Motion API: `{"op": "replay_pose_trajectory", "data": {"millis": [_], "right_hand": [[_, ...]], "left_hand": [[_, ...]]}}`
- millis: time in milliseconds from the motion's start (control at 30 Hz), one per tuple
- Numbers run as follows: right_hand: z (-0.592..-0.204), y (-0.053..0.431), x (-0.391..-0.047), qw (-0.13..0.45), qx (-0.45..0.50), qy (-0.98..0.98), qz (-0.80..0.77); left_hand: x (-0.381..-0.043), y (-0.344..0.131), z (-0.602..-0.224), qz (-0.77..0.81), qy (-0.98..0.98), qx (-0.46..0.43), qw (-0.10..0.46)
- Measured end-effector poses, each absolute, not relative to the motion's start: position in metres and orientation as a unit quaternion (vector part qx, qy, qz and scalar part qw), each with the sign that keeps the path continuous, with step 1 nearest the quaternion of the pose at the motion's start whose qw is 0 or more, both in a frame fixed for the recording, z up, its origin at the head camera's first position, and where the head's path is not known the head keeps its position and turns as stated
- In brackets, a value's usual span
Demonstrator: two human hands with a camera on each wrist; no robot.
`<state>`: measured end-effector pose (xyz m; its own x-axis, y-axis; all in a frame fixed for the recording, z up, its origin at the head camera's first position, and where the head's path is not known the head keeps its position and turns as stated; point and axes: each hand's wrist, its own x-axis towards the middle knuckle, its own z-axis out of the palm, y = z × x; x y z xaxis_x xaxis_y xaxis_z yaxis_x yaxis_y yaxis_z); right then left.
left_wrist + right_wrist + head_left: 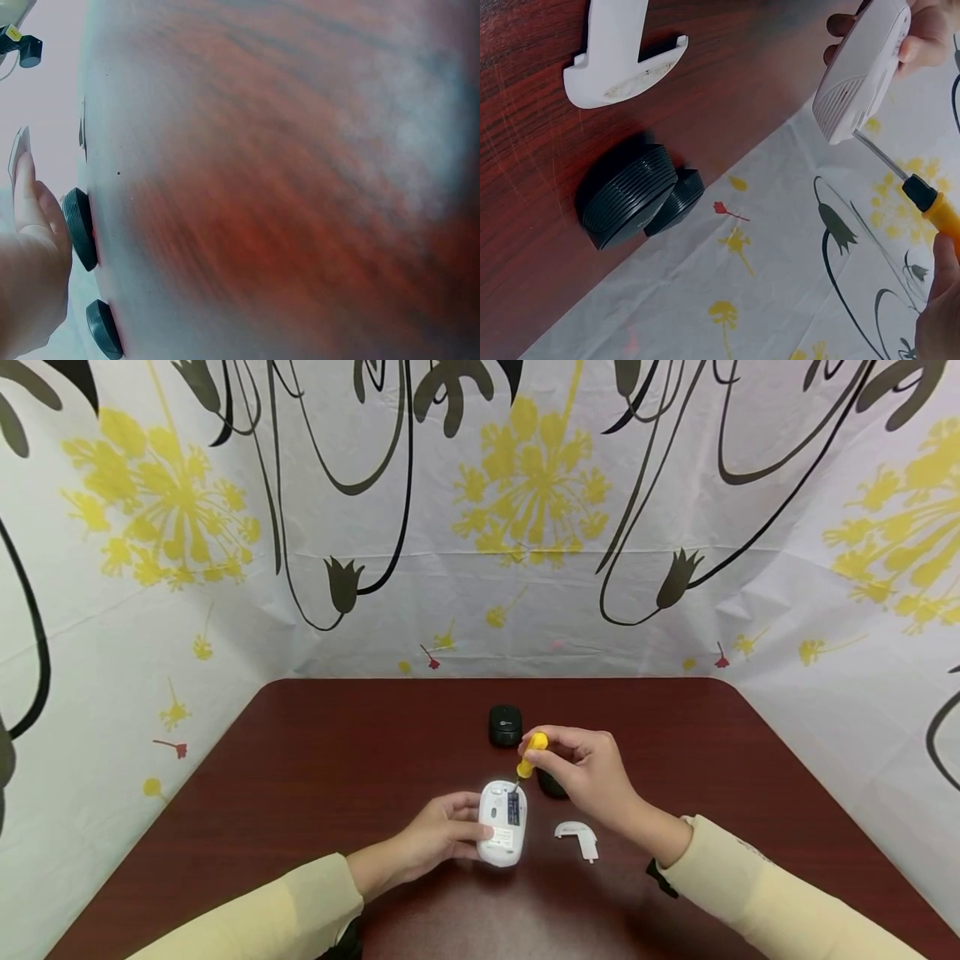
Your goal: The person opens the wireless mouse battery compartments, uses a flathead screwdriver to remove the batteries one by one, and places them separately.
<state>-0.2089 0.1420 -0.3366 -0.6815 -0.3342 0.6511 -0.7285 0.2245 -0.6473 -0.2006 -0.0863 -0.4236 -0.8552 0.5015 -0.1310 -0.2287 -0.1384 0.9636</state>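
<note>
A white computer mouse (496, 852) is held underside up by my left hand (438, 833), thumb across its bottom face. Its battery bay lies uncovered, with a dark battery (513, 808) showing inside. My right hand (588, 772) pinches a yellow-handled screwdriver (527, 766), whose metal shaft (881, 155) reaches the mouse's end near the battery bay. In the right wrist view the mouse (862, 71) is seen from its side. On the table, below my right hand, lies the detached white cover (577, 835). The left wrist view shows the left hand (37, 255) only partly.
A black mouse (506, 727) stands on the dark red table (360, 743) beyond the hands. A second black mouse (551, 783) is partly hidden behind the right hand. Patterned white cloth (420, 527) hangs along the table's back and sides.
</note>
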Motion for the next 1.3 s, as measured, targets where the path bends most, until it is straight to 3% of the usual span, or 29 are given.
{"op": "replay_pose_trajectory", "data": {"millis": [267,800,1300], "right_hand": [[-0.333,0.146,-0.218,0.142,0.287,-0.751,0.578],[-0.336,0.161,-0.257,-0.027,0.113,-0.712,0.692],[-0.351,0.169,-0.278,-0.114,0.006,-0.679,0.726]], "left_hand": [[-0.197,-0.087,-0.425,0.743,0.607,0.117,0.257],[-0.196,-0.088,-0.426,0.741,0.607,0.124,0.26],[-0.196,-0.087,-0.426,0.741,0.605,0.128,0.262]]}}
